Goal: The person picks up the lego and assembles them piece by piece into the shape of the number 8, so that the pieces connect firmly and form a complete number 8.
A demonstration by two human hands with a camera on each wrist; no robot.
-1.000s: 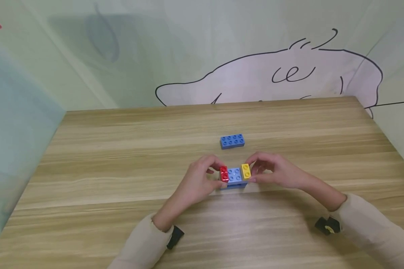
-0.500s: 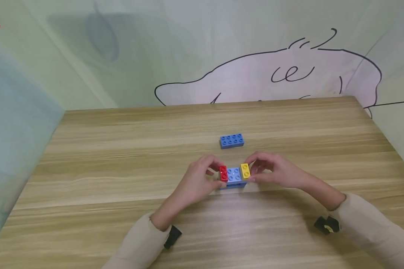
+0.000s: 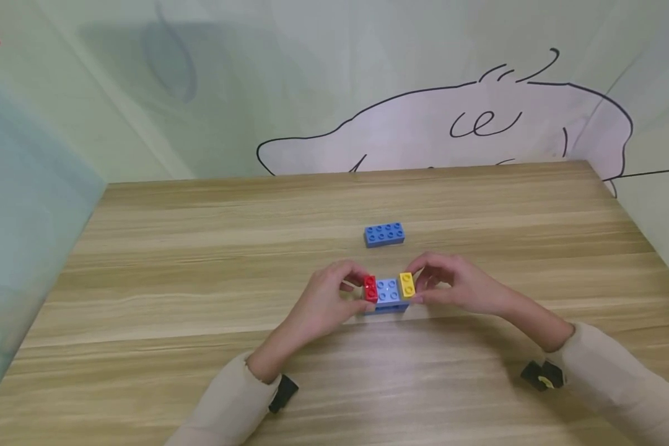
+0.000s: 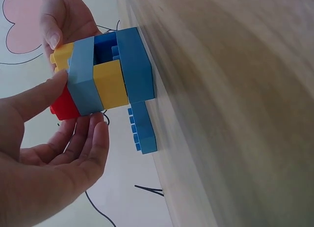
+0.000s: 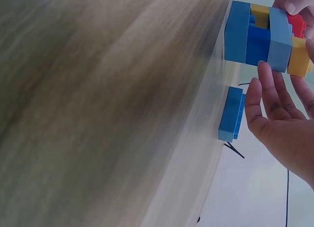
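A small stack of toy bricks stands on the wooden table between both hands. On top, the left hand [image 3: 318, 303] pinches a red brick [image 3: 370, 288] at the left end. At the right end the right hand [image 3: 463, 286] grips a yellow brick [image 3: 406, 285] between thumb and fingers. Both sit on a light blue brick [image 3: 388, 289], its middle studs showing. Beneath it, the left wrist view shows another yellow brick [image 4: 111, 84], and the right wrist view a dark blue brick [image 5: 258, 44], with a gap between. A long blue brick [image 4: 137, 65] forms the bottom.
Behind the stack lies a loose blue brick [image 3: 384, 235], studs up, apart from it. The wooden table [image 3: 212, 248] ends at a backdrop [image 3: 323, 74] with a line drawing. Dark straps [image 3: 542, 375] hang at the sleeves.
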